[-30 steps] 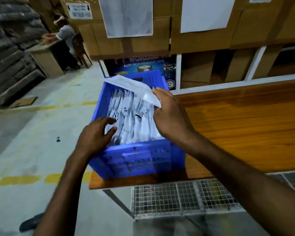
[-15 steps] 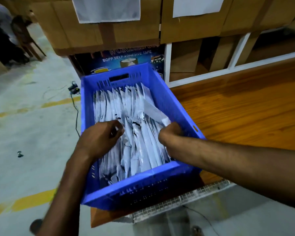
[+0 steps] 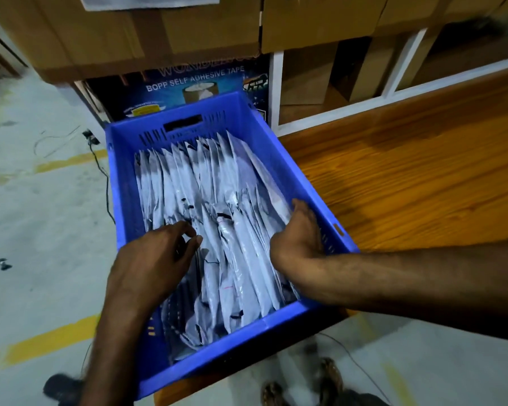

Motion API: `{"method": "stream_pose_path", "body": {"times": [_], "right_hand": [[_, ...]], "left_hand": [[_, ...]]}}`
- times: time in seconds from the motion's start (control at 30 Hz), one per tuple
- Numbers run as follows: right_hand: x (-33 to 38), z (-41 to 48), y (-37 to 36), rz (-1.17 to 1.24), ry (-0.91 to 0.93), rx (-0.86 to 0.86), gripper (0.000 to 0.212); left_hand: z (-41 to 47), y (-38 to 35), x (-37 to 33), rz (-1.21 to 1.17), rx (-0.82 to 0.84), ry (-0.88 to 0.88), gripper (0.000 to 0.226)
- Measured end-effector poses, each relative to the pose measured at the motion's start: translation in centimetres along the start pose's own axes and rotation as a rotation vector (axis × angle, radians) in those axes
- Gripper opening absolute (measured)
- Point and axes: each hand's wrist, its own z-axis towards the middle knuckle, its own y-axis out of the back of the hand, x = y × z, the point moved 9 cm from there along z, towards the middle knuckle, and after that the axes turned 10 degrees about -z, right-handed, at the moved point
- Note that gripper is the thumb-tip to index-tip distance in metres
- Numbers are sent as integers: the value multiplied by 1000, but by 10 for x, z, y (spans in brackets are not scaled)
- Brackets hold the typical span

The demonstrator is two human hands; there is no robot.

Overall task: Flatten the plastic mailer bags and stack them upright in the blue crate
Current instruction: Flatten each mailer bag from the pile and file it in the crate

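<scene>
The blue crate (image 3: 185, 114) stands on the left corner of the wooden table (image 3: 408, 177). Several white and grey plastic mailer bags (image 3: 206, 183) fill it, standing on edge in a row. My left hand (image 3: 156, 259) rests with loosely curved fingers on the bag tops at the near left. My right hand (image 3: 301, 232) is down inside the crate against its right wall. Its thumb lies along the outermost mailer bag (image 3: 264, 183) and its fingers are hidden behind that bag.
Stacked cardboard boxes (image 3: 159, 33) and a dark tape carton (image 3: 194, 80) rise right behind the crate. White shelf frames (image 3: 405, 60) stand behind the table. A black cable (image 3: 106, 186) runs over the concrete floor at the left. My feet (image 3: 332, 379) show below the table edge.
My right hand brought a mailer bag down from above the crate and slid it in at the right end of the row. The view has dropped closer to the crate.
</scene>
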Motion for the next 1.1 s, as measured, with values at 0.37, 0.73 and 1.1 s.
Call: {"method": "stream_pose_path", "body": {"times": [0.37,0.73,1.1], "right_hand": [[-3,16,-52,-1,-103,158,64],[-4,39,-70,64,-135,186,57],[31,20,-22,-523,327,101,47]], "left_hand": [[3,-6,2,4,55,-2,28],[1,-7,0,64,74,-19,32],[1,-4,-4,85,56,-37,34]]}}
